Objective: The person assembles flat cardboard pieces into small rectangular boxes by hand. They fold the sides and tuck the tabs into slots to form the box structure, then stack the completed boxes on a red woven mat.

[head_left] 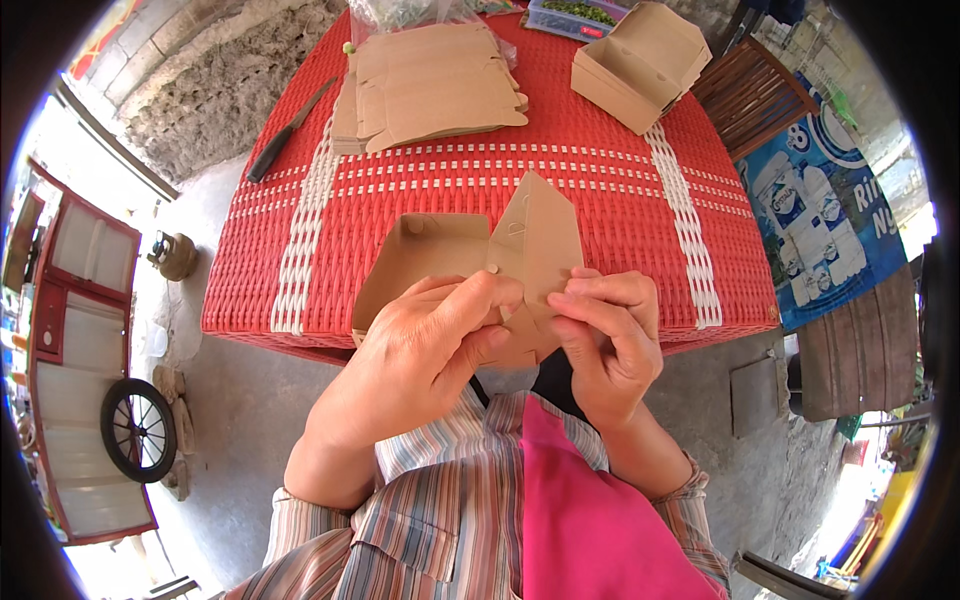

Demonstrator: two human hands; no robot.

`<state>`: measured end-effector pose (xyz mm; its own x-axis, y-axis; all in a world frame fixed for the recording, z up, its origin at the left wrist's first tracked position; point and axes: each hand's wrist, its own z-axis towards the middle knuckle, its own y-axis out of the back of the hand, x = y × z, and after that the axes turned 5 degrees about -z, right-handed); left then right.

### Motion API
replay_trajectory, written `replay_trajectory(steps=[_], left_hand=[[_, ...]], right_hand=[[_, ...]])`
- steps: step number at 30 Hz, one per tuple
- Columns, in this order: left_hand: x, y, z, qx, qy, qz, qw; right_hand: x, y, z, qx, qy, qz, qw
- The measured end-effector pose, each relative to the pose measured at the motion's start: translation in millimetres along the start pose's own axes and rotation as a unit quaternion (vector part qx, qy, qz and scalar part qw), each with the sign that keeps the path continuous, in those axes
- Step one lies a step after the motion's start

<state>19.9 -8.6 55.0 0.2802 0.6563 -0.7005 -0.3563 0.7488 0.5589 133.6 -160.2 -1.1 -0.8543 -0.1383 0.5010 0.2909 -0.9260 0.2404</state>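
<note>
A brown cardboard box (440,245), partly folded, lies at the near edge of the red woven table, its lid panel standing up on the right. My left hand (440,335) reaches over the near side of the box, fingers closed on a flap by the corner. With thumb and fingertips pressed together, my right hand (610,335) pinches the edge of the lid panel. Both hands hide part of the box's near corner. A stack of flat box blanks (430,85) rests farther back, and a folded box with its lid up (635,70) stands at the far right.
The red woven table (620,230) has white bands. A dark-handled knife (290,130) lies at its left edge. At the back are a clear plastic bag (410,12) and a blue-rimmed container (572,18) of chopped greens. A wooden chair (755,95) stands beyond the right edge.
</note>
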Motion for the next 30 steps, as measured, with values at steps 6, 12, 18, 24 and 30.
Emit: replay_trajectory(steps=[6, 12, 18, 24, 30], left_hand=[[5.7, 4.6, 0.1, 0.043, -0.07, 0.206, 0.975], [12.6, 9.0, -20.8, 0.004, -0.087, 0.323, 0.942], [71.6, -2.8, -57.1, -0.07, -0.067, 0.228, 0.969], [66.4, -25.6, -55.6, -0.175, -0.023, 0.037, 0.984], [76.4, -47.2, -57.2, -0.239, -0.004, 0.065, 0.969]], right_hand=[[-12.5, 1.0, -20.9, 0.057, -0.068, 0.088, 0.992], [-39.2, 24.8, -22.4, -0.02, -0.152, 0.001, 0.988], [-40.0, 41.3, -20.0, 0.158, -0.149, -0.066, 0.974], [-26.1, 34.5, -13.9, 0.189, -0.158, -0.024, 0.969], [-22.0, 18.0, -27.8, 0.12, -0.162, -0.064, 0.977]])
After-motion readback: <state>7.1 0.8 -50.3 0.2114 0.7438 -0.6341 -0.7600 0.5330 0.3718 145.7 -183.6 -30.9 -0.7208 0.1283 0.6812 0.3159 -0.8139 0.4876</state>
